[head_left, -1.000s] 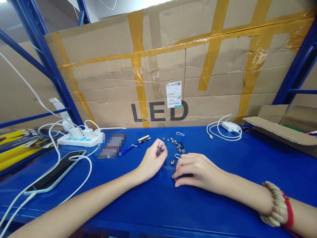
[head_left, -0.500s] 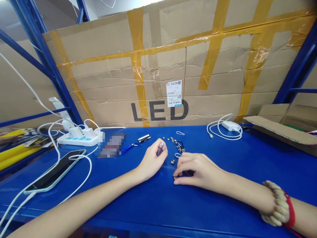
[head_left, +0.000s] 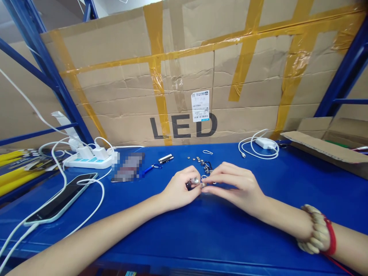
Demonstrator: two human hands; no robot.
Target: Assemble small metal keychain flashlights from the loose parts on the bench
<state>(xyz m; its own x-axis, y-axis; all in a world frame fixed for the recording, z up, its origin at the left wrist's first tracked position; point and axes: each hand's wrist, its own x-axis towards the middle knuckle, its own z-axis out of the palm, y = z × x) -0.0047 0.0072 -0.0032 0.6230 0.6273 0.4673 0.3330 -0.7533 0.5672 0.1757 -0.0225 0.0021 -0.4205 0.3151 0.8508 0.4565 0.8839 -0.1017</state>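
My left hand [head_left: 181, 190] is closed around a small flashlight [head_left: 193, 182], dark with a silver end pointing right. My right hand [head_left: 243, 187] meets it from the right, thumb and fingertips pinched on a small metal part [head_left: 203, 184] at that silver end. The fingers partly cover the part, so its exact kind is unclear. Just beyond the hands lie several small round metal pieces [head_left: 198, 159] and a dark carabiner clip [head_left: 210, 167]. A silver carabiner [head_left: 207, 152] rests farther back. To the left lie a silver flashlight [head_left: 166, 158] and a blue flashlight [head_left: 148, 169] with a clip.
On the left of the blue table [head_left: 184, 237] are a charging phone [head_left: 64, 195], a power strip [head_left: 93, 161] and loose white cables. A blurred flat item [head_left: 128, 167] lies near them. At the right are a white charger [head_left: 266, 143] and an open cardboard box [head_left: 324, 147]. A large carton [head_left: 120, 92] stands behind.
My right hand has risen from the tabletop with the small metal part and come to the flashlight. The left hand has moved slightly right and turned the flashlight's silver end toward it.
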